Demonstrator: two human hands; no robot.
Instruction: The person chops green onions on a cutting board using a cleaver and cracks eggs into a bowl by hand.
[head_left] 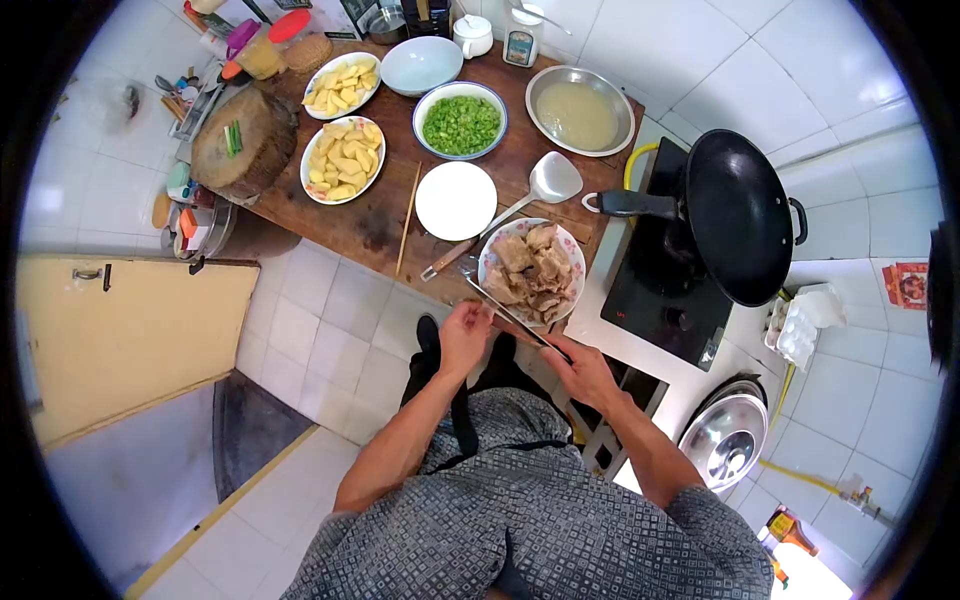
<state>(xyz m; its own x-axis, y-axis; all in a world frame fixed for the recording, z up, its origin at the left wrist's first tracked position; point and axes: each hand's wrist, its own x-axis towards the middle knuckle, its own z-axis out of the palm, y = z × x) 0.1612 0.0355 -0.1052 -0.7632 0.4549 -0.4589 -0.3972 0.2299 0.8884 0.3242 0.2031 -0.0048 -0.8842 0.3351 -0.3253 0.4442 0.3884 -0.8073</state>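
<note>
A brown wooden table (388,150) runs along the tiled wall, its end beside a flat black cooktop (640,290), where a deep black wok (738,215) sits with its long handle pointing towards the table. A thick round wooden block (220,165) stands at the table's far left. Nearer the wok, a round steel basin (578,110) holds cloudy liquid. At the table's near edge is a floral-rimmed white plate (484,262) heaped with pale brown chunks of meat (535,270), just beside a broad steel spatula (555,180).

The right hand (588,378) grips the dark handle end of a long, slim silver tool (505,310), probably a knife, which slants across the plate's near side. The left hand (465,340) has its fingers curled close to the tool; whether they touch or pinch it, I cannot tell.

Good handling calls for a firm grip at the handle, left fingertips clear of any edge, slow wrist movements, and enough room from the plate's rim to avoid nudging it.
</note>
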